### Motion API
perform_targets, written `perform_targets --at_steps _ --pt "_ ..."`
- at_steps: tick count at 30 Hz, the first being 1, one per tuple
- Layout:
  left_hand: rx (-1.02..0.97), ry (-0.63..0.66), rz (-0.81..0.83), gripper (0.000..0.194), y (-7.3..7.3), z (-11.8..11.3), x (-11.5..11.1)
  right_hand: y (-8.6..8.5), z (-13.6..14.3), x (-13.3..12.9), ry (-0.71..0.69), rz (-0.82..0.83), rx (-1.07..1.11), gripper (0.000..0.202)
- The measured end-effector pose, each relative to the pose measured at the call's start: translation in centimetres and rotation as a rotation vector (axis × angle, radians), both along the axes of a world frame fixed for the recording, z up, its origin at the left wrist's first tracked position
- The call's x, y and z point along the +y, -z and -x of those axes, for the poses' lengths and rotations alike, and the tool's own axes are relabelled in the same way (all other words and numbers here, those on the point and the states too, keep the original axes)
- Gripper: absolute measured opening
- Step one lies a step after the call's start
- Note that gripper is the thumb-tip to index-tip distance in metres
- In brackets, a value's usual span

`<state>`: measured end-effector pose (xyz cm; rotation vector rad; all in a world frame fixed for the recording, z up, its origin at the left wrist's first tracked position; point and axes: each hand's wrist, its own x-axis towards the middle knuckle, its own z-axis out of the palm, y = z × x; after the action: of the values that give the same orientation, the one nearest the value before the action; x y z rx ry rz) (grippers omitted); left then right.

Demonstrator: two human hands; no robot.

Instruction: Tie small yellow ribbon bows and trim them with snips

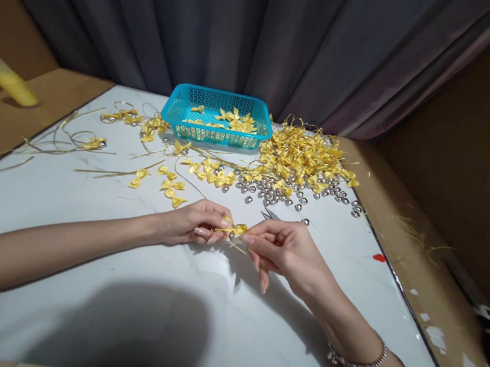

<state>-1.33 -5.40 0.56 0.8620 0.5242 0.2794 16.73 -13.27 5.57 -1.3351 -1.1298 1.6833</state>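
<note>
Between both hands, above the middle of the white board, is a yellow ribbon bow (237,229) with a small silvery bead and a thin gold cord about it. My left hand (200,224) pinches the bow's left side between thumb and fingers. On the other side, my right hand (283,250) is closed at the bow's right edge, thumb against forefinger. Whether it grips ribbon or cord is too small to tell. Scissors (270,214) lie just beyond my right hand, partly hidden by it. Loose yellow bows (172,185) lie beyond my left hand.
A turquoise basket (215,138) holding several bows stands at the back. Beside it are a heap of yellow bows (303,155) and scattered silvery beads (271,192). Gold cords (64,140) spread at left, near a yellow-filled tube (10,84). A red scrap (379,257) lies right.
</note>
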Motion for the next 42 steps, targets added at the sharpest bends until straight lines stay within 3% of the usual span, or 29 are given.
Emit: perform_targets --at_steps 14,25,36,42 --pt "0.007 0.0 0.013 0.018 -0.05 -0.06 0.01 -0.03 0.75 -0.11 -0.002 -0.177 -0.255 0.017" --pt "-0.056 -0.055 0.002 0.017 -0.1 -0.24 0.19 0.54 0.73 0.16 0.055 -0.173 -0.138 0.017" --pt "-0.076 -0.048 0.011 0.02 -0.22 -0.23 0.22 0.33 0.64 0.08 0.029 -0.296 -0.248 0.019" --pt "-0.059 -0.031 0.0 0.02 -0.08 -0.16 0.27 0.09 0.76 -0.04 0.022 -0.256 -0.249 0.018"
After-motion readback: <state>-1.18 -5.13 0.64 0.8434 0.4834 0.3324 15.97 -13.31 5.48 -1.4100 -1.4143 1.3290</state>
